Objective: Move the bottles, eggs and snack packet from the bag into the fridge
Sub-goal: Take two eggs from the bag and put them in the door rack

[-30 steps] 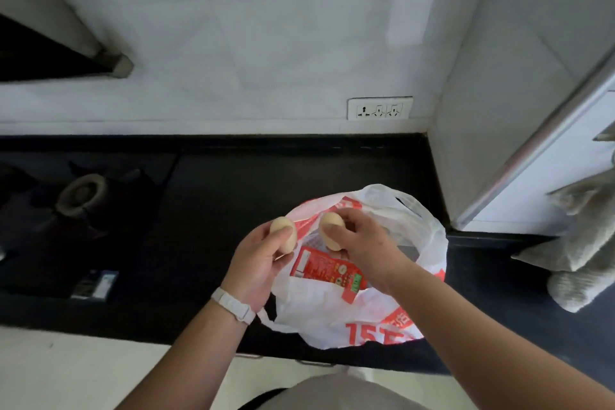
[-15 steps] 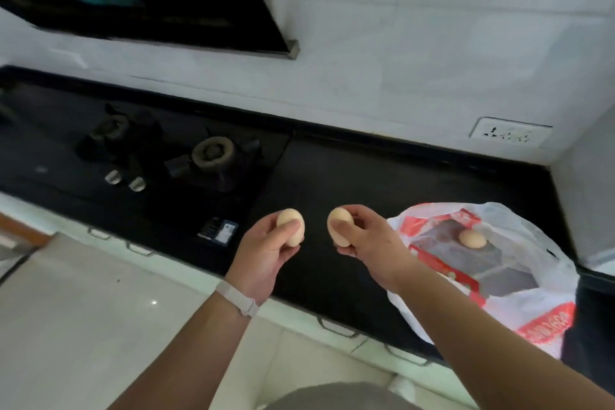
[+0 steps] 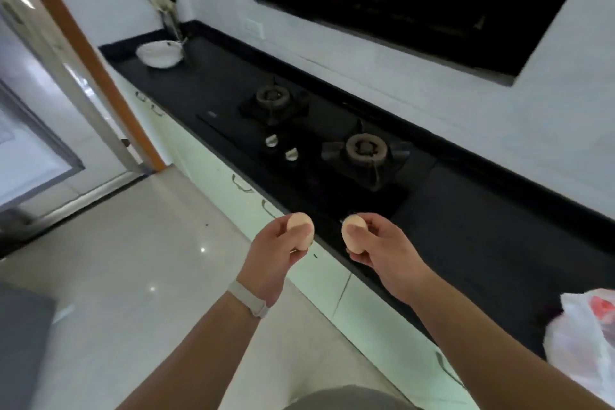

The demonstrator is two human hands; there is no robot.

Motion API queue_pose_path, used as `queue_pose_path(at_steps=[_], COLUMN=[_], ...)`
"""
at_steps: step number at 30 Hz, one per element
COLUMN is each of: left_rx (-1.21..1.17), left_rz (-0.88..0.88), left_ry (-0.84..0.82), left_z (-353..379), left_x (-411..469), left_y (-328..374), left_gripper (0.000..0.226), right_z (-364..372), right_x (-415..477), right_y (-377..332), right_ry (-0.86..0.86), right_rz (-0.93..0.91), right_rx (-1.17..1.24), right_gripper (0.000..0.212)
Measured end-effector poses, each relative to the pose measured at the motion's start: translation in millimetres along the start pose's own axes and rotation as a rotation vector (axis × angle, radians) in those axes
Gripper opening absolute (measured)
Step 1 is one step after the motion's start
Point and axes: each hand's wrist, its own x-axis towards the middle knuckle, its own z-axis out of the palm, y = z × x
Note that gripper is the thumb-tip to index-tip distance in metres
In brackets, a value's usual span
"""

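My left hand, with a pale band on its wrist, grips a beige egg in its fingers. My right hand grips a second beige egg the same way. Both eggs are held side by side in the air over the front edge of the black counter, close to the stove. The white and red plastic bag lies on the counter at the far right edge of the view, and its contents are hidden. No fridge is plainly in view.
A two-burner gas stove is set into the counter. A white bowl and a utensil holder stand at the far left end. Pale cabinet fronts run below. A doorway with an orange frame opens at the left over a glossy tiled floor.
The view has swung left, away from the bag. Both hands lifted the eggs out of the bag and carried them left along the counter edge.
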Motion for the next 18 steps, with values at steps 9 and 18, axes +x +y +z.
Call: queue_pose_path(at_steps=[9,18], left_rx=[-0.125,-0.129], left_rz=[0.105,0.176], left_ry=[0.215,0.435], left_z=[-89.9,-152.1], left_x=[-1.5,44.2], left_y=[38.9,83.5], left_gripper=[0.021,0.024], right_z=[104.8,195.9], right_x=[42.6,119.0], right_y=[-35.1,-77.6], right_ry=[-0.301,-0.572], right_rz=[-0.064,-0.111], right_rx=[-0.049,-0.069], right_gripper=[0.017,0.021])
